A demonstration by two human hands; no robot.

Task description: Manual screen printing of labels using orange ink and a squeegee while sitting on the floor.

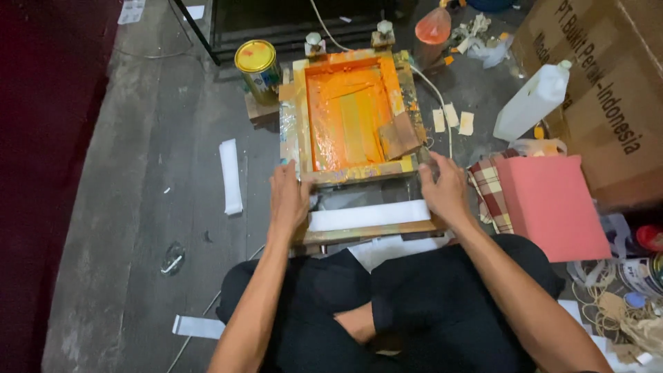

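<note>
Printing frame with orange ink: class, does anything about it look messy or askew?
Yes. The printing frame is smeared with orange ink over its wooden edges, and the squeegee lies tilted in its right corner. Left hand and right hand press its near corners above a white strip.

A makeshift printing workshop is suggested: an ink-smeared orange screen frame (352,114) is set on the grey floor (138,207), ringed by a paint tin (258,67), plastic jug (532,102) and cardboard box (594,83).
</note>
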